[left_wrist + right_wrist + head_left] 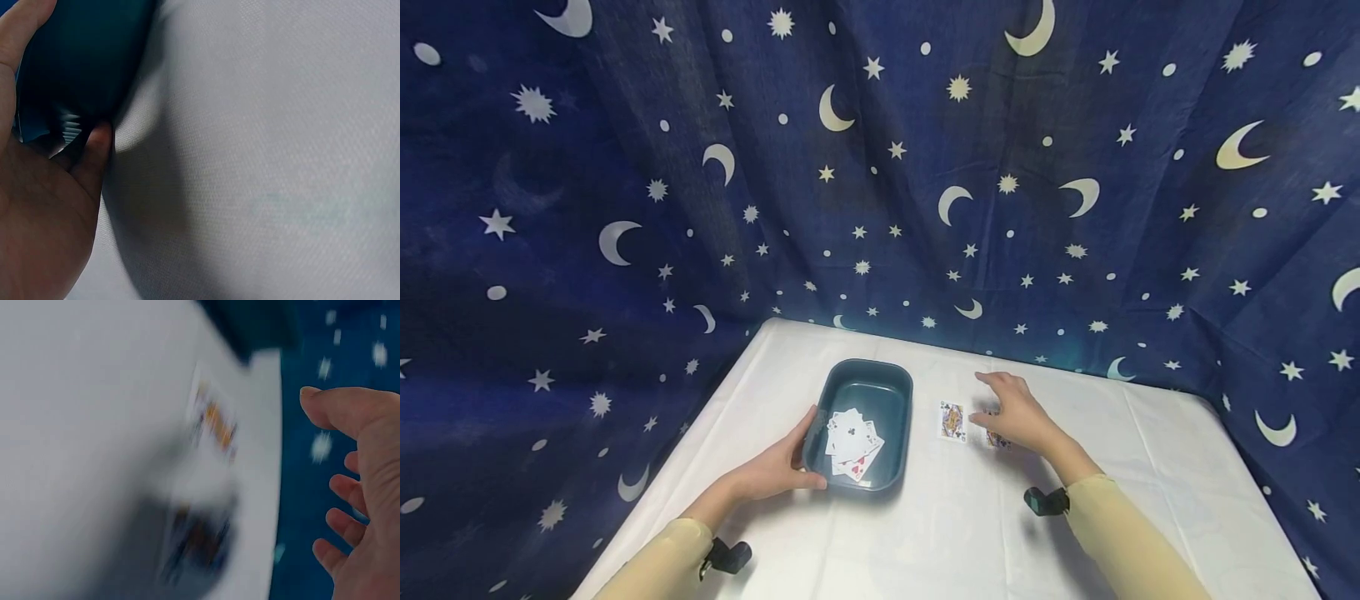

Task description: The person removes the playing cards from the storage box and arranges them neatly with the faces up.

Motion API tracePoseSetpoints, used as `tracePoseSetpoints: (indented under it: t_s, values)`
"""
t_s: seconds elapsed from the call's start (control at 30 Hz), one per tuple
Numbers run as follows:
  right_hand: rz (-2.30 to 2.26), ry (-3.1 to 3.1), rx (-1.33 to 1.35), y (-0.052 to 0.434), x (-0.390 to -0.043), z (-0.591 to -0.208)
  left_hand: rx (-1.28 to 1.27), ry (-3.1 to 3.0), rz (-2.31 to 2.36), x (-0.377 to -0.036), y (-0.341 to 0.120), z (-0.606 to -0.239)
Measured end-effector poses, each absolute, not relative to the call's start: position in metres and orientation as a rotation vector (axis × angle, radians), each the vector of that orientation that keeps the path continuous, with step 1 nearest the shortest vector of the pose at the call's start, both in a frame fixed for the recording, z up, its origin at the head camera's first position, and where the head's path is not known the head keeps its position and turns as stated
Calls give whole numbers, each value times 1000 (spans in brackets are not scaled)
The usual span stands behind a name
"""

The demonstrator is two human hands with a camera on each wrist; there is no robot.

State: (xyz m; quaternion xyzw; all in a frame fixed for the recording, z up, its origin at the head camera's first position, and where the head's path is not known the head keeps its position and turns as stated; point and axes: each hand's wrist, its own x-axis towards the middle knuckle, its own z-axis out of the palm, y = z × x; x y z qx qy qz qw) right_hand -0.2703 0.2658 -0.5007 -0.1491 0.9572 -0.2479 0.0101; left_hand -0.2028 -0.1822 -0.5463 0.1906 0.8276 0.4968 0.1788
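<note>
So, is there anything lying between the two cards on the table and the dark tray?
Nothing visible. The face card lies on bare white cloth just right of the tray. The second card sits partly under the right hand. The left hand holds the tray's near-left rim.

No words, brands or numbers can be read anywhere. The only signs are suit marks on playing cards. In the head view, the top card [851, 434] of the loose pile in the tub [895, 392] shows one black club in its middle, like an ace, and a card below it [863, 468] shows red hearts at its edge. The card lying face up on the desk [952, 419] carries a court figure, but its corner letter is too small to read. The card under the right hand [997, 441] is mostly hidden. The right wrist view is too blurred for reading.
</note>
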Motion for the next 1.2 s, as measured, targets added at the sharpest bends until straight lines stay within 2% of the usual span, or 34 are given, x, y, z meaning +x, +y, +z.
tracePoseSetpoints:
  t_s: [0.2,0.33,0.47,0.73,1.2]
  values:
    - [-784,2934,-818,195,-268,-477,521,2350,1396,-203,-182,-548]
    - [-595,2852,-1049,149,-269,-475,537,2336,1399,-203,-183,-550]
    - [-380,2764,-1158,115,-272,-480,546,2338,1392,-203,-183,-550]
    - [-185,2670,-1076,78,-282,-492,511,2355,1364,-202,-184,-547]
    - [-178,2607,-997,66,-285,-495,534,2358,1367,-204,-184,-548]
